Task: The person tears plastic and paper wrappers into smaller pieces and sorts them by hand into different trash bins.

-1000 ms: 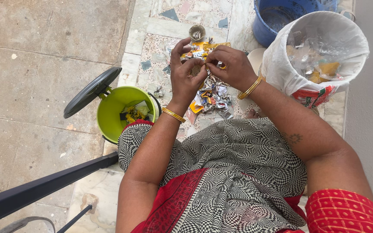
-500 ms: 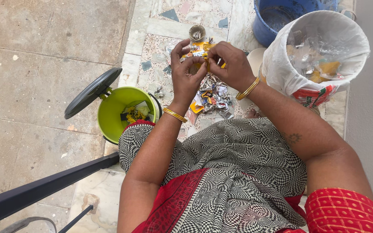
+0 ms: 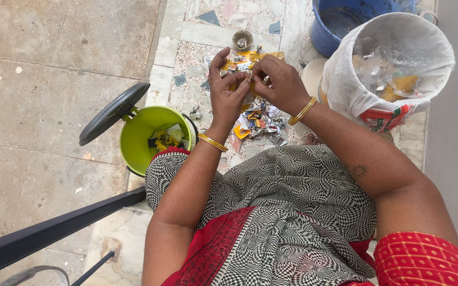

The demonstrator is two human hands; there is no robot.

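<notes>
Wrapper scrap (image 3: pixel 249 90), small, yellow-and-silver, sits upper centre of frame, pinched between both hands above the floor. Mostly hidden by the fingertips, so its exact shape can't be told.

Left hand (image 3: pixel 226 92): thumb and forefinger closed narrow on the scrap's left side, remaining fingers raised and loosely curled. Gold bangle (image 3: pixel 212 141) on that wrist.

Right hand (image 3: pixel 276 85): fingertips closed tight on the scrap from the right, knuckles facing the camera. Gold bangle (image 3: pixel 303 110) on that wrist too. The two hands touch at the fingertips.

Directly under the hands: heap of torn foil and paper wrappers (image 3: pixel 260 119), silver, yellow and red, lying on the mosaic floor (image 3: pixel 186 63). More yellow wrapper pieces (image 3: pixel 245 59) just above the hands in frame. Small round dish (image 3: pixel 242 39) further up, near the top edge, apart from the heap.

Centre left: lime-green pedal bin (image 3: pixel 139 140), dark lid (image 3: pixel 113 112) tilted open toward the left, paper and yellow scraps inside. It sits just beside the person's left knee.

Upper right: white bucket (image 3: pixel 345 74) lined with a plastic bag, holding clear plastic and yellowish waste; close to the right forearm. Behind it, at the top edge, blue tub (image 3: pixel 335 21), partly cut off by the frame.

Lower left: dark metal bar (image 3: pixel 54 230) running diagonally across the concrete floor.

Lap covered in black-and-white patterned cloth (image 3: pixel 292 201) with red trim, filling the lower centre.
</notes>
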